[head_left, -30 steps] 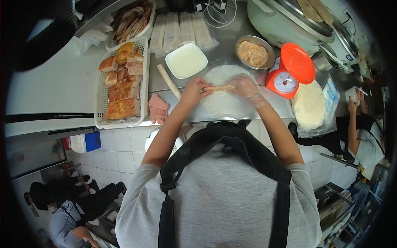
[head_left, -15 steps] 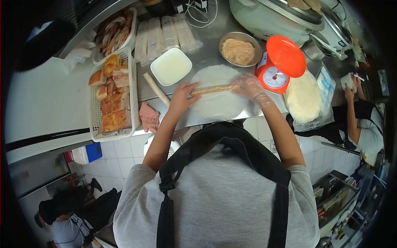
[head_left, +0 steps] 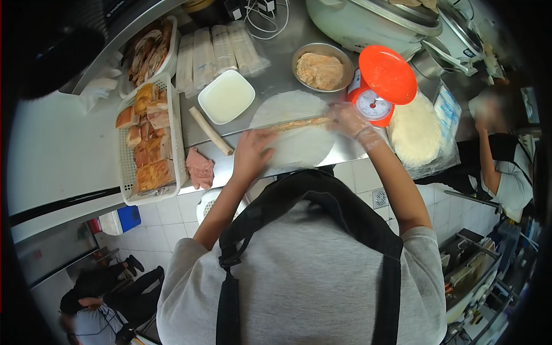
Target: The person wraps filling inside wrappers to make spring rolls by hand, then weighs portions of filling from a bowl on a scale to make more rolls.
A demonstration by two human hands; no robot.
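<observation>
- The round white sheet (head_left: pixel 305 146) lies flat near the front edge of the desk (head_left: pixel 276 62), with a thin, orange-flecked strip (head_left: pixel 299 123) laid across it.
- The left hand (head_left: pixel 253 152), bare, is at the strip's left end, over the sheet's left side; its fingers are loosely spread, thumb apart, and seem to grasp nothing.
- The right hand (head_left: pixel 348 121), in a clear glove, is at the strip's right end, fingers bent over it; blur hides whether they pinch it.
- Behind the sheet, a metal bowl (head_left: pixel 296 76) holds an orange-pink mix (head_left: pixel 319 71).
- Right of the bowl is a red scale (head_left: pixel 375 107) with a tilted pan; its dial marks are too small to read.
- Further right, a pale, flat mass (head_left: pixel 415 131) lies on clear plastic, beside a packet (head_left: pixel 447 109) with blue print, not legible.
- Left of the sheet are a square white dish (head_left: pixel 226 97) with pale contents, a wooden rod (head_left: pixel 210 131) and a crumpled pink cloth (head_left: pixel 199 169).
- Clear packs (head_left: pixel 214 53) of long pale pieces lie behind the dish.
- A white basket (head_left: pixel 179 138) at the left holds browned chunks (head_left: pixel 154 150).
- Light lettering on the dark edge at top left is too blurred to read.
- A co-worker (head_left: pixel 509 172) is at the far right; more people are at the lower left.
</observation>
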